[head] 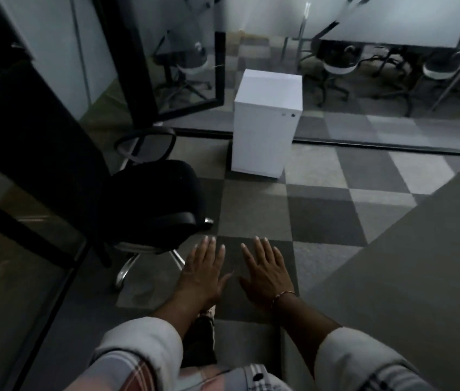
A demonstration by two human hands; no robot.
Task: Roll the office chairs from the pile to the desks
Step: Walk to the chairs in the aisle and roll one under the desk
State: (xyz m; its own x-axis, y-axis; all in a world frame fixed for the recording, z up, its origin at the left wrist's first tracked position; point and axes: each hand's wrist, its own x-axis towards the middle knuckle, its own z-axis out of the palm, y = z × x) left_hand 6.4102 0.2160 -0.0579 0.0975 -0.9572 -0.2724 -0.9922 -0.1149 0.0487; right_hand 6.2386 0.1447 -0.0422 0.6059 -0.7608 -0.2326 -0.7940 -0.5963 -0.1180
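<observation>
While both hands are held out flat over the carpet (321,215), neither touches anything. The left hand (204,273) and right hand (266,273) are palm down, fingers (210,249) straight and slightly spread, empty. The right wrist has a bracelet (283,295).

The office chair (152,198) stands ahead and to the left of the fingertips, along the carpet's left edge by the dark glass there. The L hand is nearer: its fingertips sit just beside the near armrest (178,218) but apart from it. The R hand is further off, w/ bare carpet ahead of it.

The far armrest (145,142) loops up behind the seat and the near one is on my side, so the chair's front-to-back axis runs approx left-right across the view. The seat prob. faces right, but the backrest is lost in the dark on the left, so I can't be sure. The chrome base (127,266) splays below the seat.

The desks (392,26) lie beyond the glass partition (392,122) at the carpet's far edge, where other chairs (338,66) are already tucked in. A white cabinet (265,122) stands against that far edge, right of the chair.

My guess is the next reach goes forward-left, L hand first.
</observation>
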